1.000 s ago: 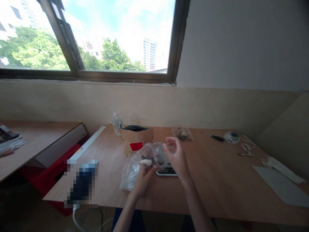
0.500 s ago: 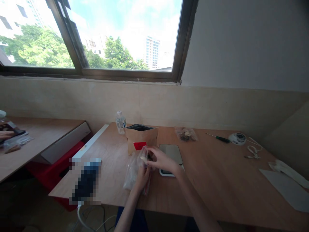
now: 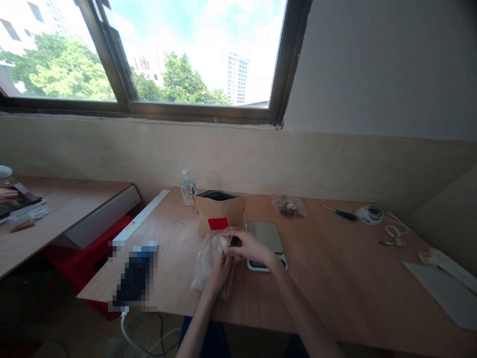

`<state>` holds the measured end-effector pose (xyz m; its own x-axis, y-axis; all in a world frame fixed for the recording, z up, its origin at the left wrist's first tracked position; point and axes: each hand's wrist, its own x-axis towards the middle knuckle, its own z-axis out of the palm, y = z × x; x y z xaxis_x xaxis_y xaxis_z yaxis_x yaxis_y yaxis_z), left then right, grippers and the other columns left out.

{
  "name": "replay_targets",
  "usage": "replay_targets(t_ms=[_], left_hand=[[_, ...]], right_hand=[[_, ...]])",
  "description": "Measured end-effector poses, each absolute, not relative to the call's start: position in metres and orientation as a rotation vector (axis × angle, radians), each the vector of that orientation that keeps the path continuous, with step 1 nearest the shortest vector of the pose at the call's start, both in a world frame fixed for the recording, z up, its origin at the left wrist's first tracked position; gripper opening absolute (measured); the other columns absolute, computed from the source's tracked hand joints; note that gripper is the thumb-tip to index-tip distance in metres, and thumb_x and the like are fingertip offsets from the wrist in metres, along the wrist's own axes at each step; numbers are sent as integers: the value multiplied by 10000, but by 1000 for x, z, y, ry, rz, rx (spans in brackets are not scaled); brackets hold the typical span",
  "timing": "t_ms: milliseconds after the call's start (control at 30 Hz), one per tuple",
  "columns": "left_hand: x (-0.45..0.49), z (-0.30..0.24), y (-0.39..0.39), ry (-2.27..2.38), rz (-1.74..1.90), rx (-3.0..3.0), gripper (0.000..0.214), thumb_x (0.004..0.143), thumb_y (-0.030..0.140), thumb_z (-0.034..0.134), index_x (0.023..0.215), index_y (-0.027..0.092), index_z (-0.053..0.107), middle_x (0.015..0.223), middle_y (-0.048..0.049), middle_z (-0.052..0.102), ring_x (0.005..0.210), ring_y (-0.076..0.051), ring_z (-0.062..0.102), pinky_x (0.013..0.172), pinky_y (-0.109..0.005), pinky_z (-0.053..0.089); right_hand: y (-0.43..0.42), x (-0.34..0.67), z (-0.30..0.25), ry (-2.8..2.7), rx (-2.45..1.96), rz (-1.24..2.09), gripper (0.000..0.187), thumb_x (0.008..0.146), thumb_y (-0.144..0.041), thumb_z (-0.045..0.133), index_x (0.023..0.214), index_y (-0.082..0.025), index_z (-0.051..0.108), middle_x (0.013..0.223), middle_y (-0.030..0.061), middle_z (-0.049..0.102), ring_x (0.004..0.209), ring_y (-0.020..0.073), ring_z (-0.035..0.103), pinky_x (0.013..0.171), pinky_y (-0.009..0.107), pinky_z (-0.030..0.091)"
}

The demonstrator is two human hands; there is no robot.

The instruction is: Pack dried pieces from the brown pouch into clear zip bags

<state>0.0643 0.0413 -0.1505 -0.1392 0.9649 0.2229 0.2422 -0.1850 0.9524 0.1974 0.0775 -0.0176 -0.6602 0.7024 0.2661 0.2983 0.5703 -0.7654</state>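
Observation:
My left hand is closed on a clear plastic bag just above the near part of the table. Fingers of my right hand are curled against the same bag at its upper end, thumb and forefinger close together. Something pale and small shows through the plastic between my hands; its kind I cannot make out. Right behind them stands an open brown paper pouch with a red label. A kitchen scale with a metal plate lies beside my right hand, its front partly behind the wrist.
A water bottle stands behind the pouch. Another clear bag with dark and pale pieces lies at the back. Farther right are a screwdriver, a white dome camera and paper. A blurred dark device with a cable lies left.
Both hands stay at the bag, with the right fingers shifted slightly at its top. The whole view has moved a little; the pouch and scale stand as before.

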Motion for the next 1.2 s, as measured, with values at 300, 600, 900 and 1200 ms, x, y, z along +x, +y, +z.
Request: replay_targets(t_ms=[300,600,900,1200], left_hand=[[65,-140,41,1323,1456,1383,333,855,384,416,993,149,607,930,-82,685,875,-215,625,814,-371,489],[67,-131,36,1345,1484,1279,377,881,374,382,1070,158,627,1070,-89,674,1039,-219,595,951,-385,434],[68,-121,35,1375,1526,1194,385,886,380,382,1075,159,635,1092,-79,675,1066,-219,592,958,-386,440],[66,-120,35,1357,1525,1162,506,881,523,354,1052,147,646,1064,-91,688,1062,-235,601,954,-390,443]], right_hand=[[85,200,-25,-1980,-786,1199,260,724,-120,635,975,-184,639,1073,50,650,966,184,610,831,293,470],[82,204,-21,-2029,-905,984,175,752,-215,667,919,-178,632,955,34,657,887,179,596,809,291,438],[83,205,-28,-2022,-937,846,79,780,-225,642,829,-174,608,854,11,645,805,156,584,743,250,423],[82,210,-24,-2074,-1014,764,86,789,-259,634,813,-176,633,831,14,642,793,160,584,718,256,419]])
